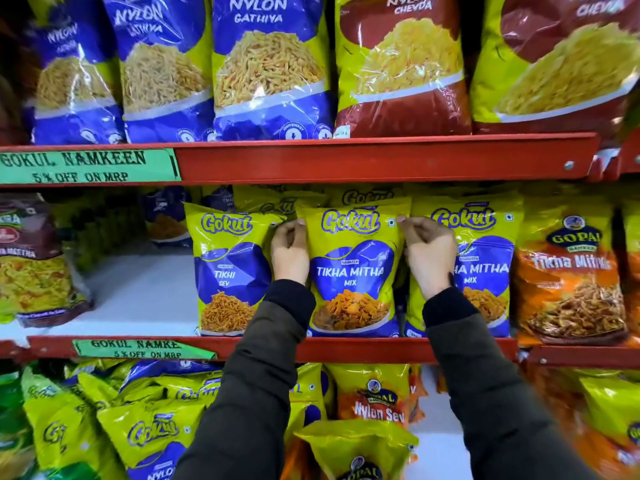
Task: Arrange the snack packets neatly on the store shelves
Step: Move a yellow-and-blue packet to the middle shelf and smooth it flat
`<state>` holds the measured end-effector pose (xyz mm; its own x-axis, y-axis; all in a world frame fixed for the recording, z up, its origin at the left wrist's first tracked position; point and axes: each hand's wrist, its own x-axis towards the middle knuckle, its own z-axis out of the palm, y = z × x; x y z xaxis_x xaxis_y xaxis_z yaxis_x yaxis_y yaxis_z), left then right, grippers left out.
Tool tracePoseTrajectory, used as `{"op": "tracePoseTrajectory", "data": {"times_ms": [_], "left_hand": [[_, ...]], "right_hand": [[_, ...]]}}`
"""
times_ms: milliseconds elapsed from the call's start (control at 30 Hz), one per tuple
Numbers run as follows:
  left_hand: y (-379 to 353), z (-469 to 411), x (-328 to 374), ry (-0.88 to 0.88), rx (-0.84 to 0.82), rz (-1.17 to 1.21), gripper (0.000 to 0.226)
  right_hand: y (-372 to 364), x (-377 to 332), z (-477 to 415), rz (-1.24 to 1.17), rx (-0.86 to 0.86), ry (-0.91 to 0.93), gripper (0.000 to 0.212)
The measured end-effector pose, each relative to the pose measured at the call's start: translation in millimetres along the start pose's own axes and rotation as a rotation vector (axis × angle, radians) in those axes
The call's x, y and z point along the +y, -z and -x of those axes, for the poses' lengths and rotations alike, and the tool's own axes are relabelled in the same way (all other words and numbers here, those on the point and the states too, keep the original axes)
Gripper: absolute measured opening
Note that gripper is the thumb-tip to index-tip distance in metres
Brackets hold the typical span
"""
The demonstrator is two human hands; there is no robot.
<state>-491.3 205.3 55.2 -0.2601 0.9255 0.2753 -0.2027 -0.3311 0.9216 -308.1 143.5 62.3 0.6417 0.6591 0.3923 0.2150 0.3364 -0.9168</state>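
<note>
fingers [403, 221] of left hand [290, 252] and right hand [429, 254] curled, pinching upper side edges of upright tikha mitha mix packet [351, 275] on middle shelf [270, 348].

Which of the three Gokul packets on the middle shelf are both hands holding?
The centre Tikha Mitha Mix packet: the left hand and right hand pinch its upper edges. Neither neighbouring packet is held.

- Left hand [290, 251] and right hand [427, 252] pinch the upper side edges of an upright yellow-and-blue plastic Gokul Tikha Mitha Mix packet [353, 271].
- Packet stands on the red metal middle shelf [363, 349], between a yellow-and-blue Gokul Tikhi Sev packet [228, 268] and a second Tikha Mitha packet [485, 268].
</note>
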Motion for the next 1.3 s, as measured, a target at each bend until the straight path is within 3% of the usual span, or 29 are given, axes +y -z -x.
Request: {"op": "tracePoseTrajectory", "data": {"times_ms": [100, 200, 300, 400, 500, 567, 633, 700, 800, 1033, 1300], "left_hand": [[-3.7, -8.6, -9.5, -0.020, 0.049, 0.017, 0.005], [-13.1, -13.3, -13.0, -0.005, 0.077, -0.007, 0.026], [-19.7, -9.5, -10.2, 0.001, 0.104, -0.033, 0.010], [-8.4, 15.0, -10.3, -0.080, 0.115, -0.140, 0.035], [5.1, 53.1, -22.1, -0.384, -0.002, -0.406, 0.052], [10.6, 62.6, -33.5, -0.681, -0.183, -0.733, 0.059], [12.2, 57.0, -43.3, -0.843, -0.330, -1.009, 0.061], [13.3, 49.4, -45.0, -0.825, -0.362, -1.080, 0.061], [13.0, 46.8, -43.3, -0.788, -0.331, -1.131, 0.062], [-1.6, 68.6, -30.8, -0.797, -0.259, -1.105, 0.062], [-118.8, 144.5, -22.8, -0.830, -0.309, -0.944, 0.060]], "right_hand": [[3.3, 2.2, -9.0, 0.036, 0.001, 0.007, 0.022], [0.8, 6.2, -14.2, 0.062, 0.000, 0.020, 0.024], [-3.9, 7.7, -13.2, 0.094, 0.034, 0.054, 0.027], [3.9, 2.2, 5.6, 0.120, 0.130, 0.162, 0.028], [8.0, 9.0, 43.9, 0.217, 0.119, 0.532, 0.033], [2.2, 25.8, 61.0, 0.394, -0.083, 0.708, 0.045], [-4.8, 44.5, 60.0, 0.688, -0.199, 0.760, 0.056], [-9.7, 53.6, 54.0, 0.871, -0.218, 0.704, 0.061], [-11.7, 53.1, 52.6, 0.943, -0.217, 0.670, 0.062], [26.1, 32.2, 56.7, 0.817, -0.132, 0.744, 0.060], [147.7, 23.7, 2.0, 0.800, -0.007, 0.657, 0.058]]}}
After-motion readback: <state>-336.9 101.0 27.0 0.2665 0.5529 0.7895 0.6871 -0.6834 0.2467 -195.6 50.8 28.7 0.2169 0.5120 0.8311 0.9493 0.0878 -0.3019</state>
